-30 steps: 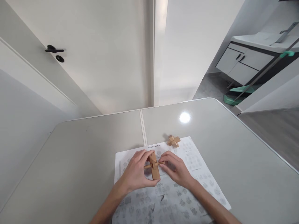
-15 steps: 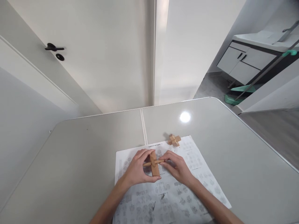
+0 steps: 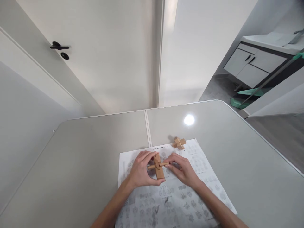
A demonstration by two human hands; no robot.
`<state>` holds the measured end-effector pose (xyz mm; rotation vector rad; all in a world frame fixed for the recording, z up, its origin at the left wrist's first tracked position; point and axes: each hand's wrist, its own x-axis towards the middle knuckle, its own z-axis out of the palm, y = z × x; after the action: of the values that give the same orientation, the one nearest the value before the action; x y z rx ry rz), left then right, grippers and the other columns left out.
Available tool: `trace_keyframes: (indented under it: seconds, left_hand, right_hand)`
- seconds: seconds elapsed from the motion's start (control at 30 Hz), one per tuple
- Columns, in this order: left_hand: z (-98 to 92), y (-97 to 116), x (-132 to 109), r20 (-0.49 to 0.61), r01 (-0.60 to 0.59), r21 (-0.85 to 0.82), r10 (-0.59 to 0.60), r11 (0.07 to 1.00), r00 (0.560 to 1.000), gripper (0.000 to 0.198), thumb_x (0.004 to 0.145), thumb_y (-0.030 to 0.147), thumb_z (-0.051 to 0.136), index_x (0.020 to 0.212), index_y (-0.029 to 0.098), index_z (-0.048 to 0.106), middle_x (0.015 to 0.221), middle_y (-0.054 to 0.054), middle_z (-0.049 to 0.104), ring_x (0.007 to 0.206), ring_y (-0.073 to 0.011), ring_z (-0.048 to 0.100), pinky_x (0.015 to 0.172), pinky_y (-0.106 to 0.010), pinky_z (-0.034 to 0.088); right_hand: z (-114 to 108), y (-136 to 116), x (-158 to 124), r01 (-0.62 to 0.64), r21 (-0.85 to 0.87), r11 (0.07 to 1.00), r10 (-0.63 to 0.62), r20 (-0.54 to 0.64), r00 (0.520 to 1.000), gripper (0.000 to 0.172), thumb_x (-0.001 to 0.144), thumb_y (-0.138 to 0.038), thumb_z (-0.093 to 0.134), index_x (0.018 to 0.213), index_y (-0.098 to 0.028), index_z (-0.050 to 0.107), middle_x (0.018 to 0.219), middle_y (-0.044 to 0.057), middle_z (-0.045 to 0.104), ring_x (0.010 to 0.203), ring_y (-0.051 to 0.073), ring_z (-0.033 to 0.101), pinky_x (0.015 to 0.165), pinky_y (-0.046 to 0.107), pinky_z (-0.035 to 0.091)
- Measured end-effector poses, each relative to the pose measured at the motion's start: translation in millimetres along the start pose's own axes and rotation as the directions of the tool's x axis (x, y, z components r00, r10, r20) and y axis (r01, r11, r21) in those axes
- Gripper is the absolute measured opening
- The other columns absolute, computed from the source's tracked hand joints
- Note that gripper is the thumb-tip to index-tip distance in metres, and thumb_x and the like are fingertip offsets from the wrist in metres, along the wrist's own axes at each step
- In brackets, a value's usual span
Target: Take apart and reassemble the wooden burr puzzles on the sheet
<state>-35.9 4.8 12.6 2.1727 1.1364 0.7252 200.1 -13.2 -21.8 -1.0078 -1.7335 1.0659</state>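
A wooden puzzle cross (image 3: 158, 165) of interlocked bars is held between both hands over a printed instruction sheet (image 3: 173, 196). My left hand (image 3: 140, 171) curls round its left side, with the thumb under the long bar's near end. My right hand (image 3: 182, 168) pinches the thin crosswise stick at its right end. A second, smaller assembled wooden puzzle (image 3: 179, 143) lies on the sheet's far edge, apart from both hands.
The sheet lies on a grey table (image 3: 83, 152) with a seam down its middle and rounded far corners. Behind it stand a white door with a black handle (image 3: 59, 47) and a wall. At the right are a cabinet (image 3: 256, 65) and a green dustpan (image 3: 239, 102).
The wooden cross has been turned slightly in my hands and the thin stick sits further through it. The view has shifted a little; the small puzzle has not moved.
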Motion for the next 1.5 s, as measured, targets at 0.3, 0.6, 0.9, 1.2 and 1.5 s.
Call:
trace_keyframes:
  seconds: [0.3,0.6,0.9,1.2,1.5]
  left_hand:
    - [4.8,0,1,-0.006,-0.048,-0.014,0.047,0.999,0.999,0.088,0.057,0.051,0.089,0.135,0.024,0.058,0.112,-0.009,0.074,0.103,-0.0316,0.069,0.1,-0.048,0.051]
    - [-2.6,1,2,0.023,-0.016,-0.009,0.016,1.0,1.0,0.087,0.059,0.051,0.091,0.135,0.023,0.06,0.112,-0.009,0.074,0.104,-0.0314,0.068,0.102,-0.048,0.05]
    - [-30.0,22,7,0.011,0.045,-0.006,-0.045,0.999,0.999,0.09,0.06,0.045,0.091,0.141,0.026,0.057,0.123,-0.01,0.071,0.114,-0.0333,0.065,0.1,-0.047,0.053]
    - [-64.0,-8,-7,-0.196,0.241,0.134,-0.213,0.961,0.957,0.082,0.072,0.043,0.086,0.144,0.027,0.049,0.131,-0.01,0.066,0.113,-0.0304,0.066,0.099,-0.045,0.055]
    - [-54.6,-57,-42,-0.142,0.2,0.376,-0.158,0.905,0.977,0.069,0.075,0.048,0.086,0.134,0.024,0.057,0.144,-0.013,0.055,0.138,-0.0379,0.046,0.116,-0.057,0.04]
  right_hand:
    - [3,-6,0,0.054,0.001,0.999,-0.054,0.009,0.999,0.015,0.105,-0.033,0.062,0.111,-0.024,0.072,0.09,0.007,0.069,0.078,0.02,0.063,0.064,0.029,0.05]
    - [1,1,0,-0.057,0.114,0.992,0.058,-0.006,0.998,0.013,0.101,-0.035,0.068,0.103,-0.024,0.074,0.088,0.006,0.073,0.08,0.021,0.069,0.069,0.03,0.054]
    - [-1,0,2,-0.034,0.076,0.997,0.033,0.015,0.999,0.013,0.103,-0.034,0.066,0.106,-0.024,0.073,0.093,0.008,0.073,0.083,0.021,0.067,0.07,0.031,0.053]
    - [1,-2,1,-0.077,0.044,0.996,0.077,-0.002,0.997,0.016,0.103,-0.037,0.063,0.104,-0.024,0.071,0.088,0.006,0.069,0.077,0.02,0.064,0.066,0.029,0.05]
    - [6,-1,0,-0.197,0.188,0.962,0.202,-0.009,0.979,0.024,0.1,-0.046,0.067,0.1,-0.023,0.07,0.089,0.005,0.07,0.075,0.019,0.065,0.067,0.031,0.052]
